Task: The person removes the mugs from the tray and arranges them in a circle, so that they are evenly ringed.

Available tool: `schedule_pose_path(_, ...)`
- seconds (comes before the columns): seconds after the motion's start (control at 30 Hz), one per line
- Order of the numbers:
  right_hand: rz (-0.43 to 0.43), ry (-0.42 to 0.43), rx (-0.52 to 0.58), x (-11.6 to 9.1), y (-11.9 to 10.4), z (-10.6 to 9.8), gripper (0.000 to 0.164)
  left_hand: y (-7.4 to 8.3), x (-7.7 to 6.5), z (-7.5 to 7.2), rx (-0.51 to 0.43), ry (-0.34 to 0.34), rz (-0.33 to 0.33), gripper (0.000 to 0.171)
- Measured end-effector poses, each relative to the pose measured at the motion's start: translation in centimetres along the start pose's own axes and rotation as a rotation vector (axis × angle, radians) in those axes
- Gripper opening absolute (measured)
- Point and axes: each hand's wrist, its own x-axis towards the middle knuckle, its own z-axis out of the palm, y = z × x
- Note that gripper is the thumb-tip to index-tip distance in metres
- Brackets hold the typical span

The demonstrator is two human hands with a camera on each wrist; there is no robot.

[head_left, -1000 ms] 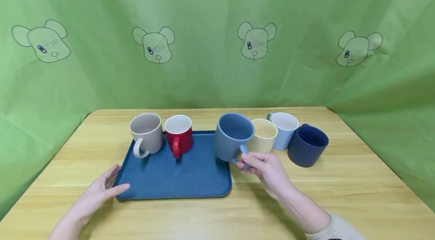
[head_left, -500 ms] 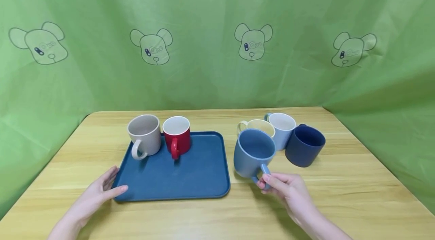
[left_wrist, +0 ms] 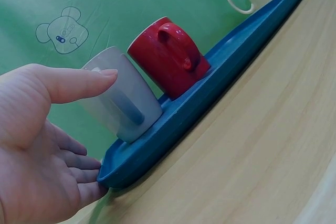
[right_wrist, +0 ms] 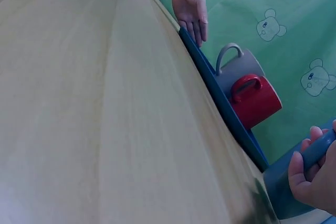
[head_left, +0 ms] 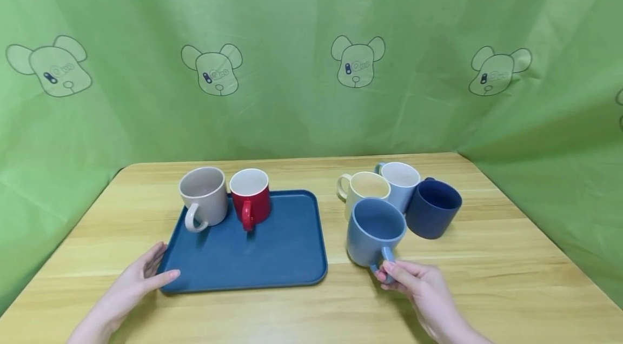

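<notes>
A grey-blue mug (head_left: 367, 244) is held by its handle in my right hand (head_left: 421, 290), to the right of the tray and in front of the cream mug. In the right wrist view the fingers and thumb curl round that handle. My left hand (head_left: 131, 282) rests at the near left corner of the blue tray (head_left: 258, 268), its fingers straight along the outer edge and the thumb over the rim. Upright on the tray's far left stand a light grey mug (head_left: 209, 203) and a red mug (head_left: 255, 206) with a white inside, handles facing me.
On the right of the wooden table (head_left: 486, 268), a cream mug (head_left: 357, 192), a light blue mug (head_left: 401, 192) with a white inside and a dark navy mug (head_left: 430, 211) stand close together. A green curtain (head_left: 292, 117) with printed bear heads hangs behind.
The right hand has carried the grey-blue mug from over the tray's right side to the right and toward me, lower down. The left hand has stayed at the tray's corner.
</notes>
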Motion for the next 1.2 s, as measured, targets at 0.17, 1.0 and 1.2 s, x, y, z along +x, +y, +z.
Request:
schedule_pose_path(0.17,0.022,0.065,-0.046,0.0,0.2,0.4,0.020,-0.1,0.0,0.0,0.007,0.001,0.000,0.089)
schedule_pose_path(1.0,-0.041,0.150,-0.355,0.6,-1.4,-0.7,0.017,-0.1,-0.2,0.0,0.020,0.003,-0.009,0.089)
schedule_pose_path(1.2,-0.142,0.116,-0.394,1.2,-3.0,-1.3,0.016,0.1,-0.1,0.0,0.021,0.003,-0.013,0.090)
